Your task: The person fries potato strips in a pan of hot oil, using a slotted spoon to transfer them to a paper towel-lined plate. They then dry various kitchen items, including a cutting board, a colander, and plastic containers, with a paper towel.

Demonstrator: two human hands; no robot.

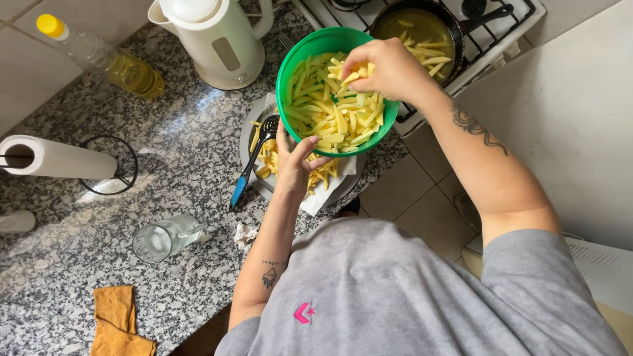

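Nearest the camera: grey shirt, both forearms reaching out over a speckled granite counter (198, 165). Orange cloth (117, 322) crumpled at the counter's near edge; just beyond it a clear glass jug (165, 237) lying on its side, and a small wad of white paper (244, 233) beside that. Left hand (295, 165) comes up from below, fingers spread and cupped under the green bowl (290, 62), palm against its underside, bearing it up. Under that hand, a plate lined with white paper towel (326, 194) carrying cooked fries (267, 158); a slotted spoon with a blue handle (247, 173) rests across the plate's left rim. The bowl sits tilted above the plate and is filled with raw potato sticks (333, 118), pale yellow. Right hand (386, 69) is down in the bowl at its far right side, fingers closed together on a bunch of the sticks. Farther left, a roll of paper towel (56, 158) on its wire holder. Beyond the bowl, a white electric kettle (214, 36), and to its left a plastic bottle of yellow oil (99, 59) with a yellow cap, lying at an angle. Farthest off, a white gas stove (514, 26) with a dark frying pan (455, 36) holding oil and some potato sticks, just beside the right hand.
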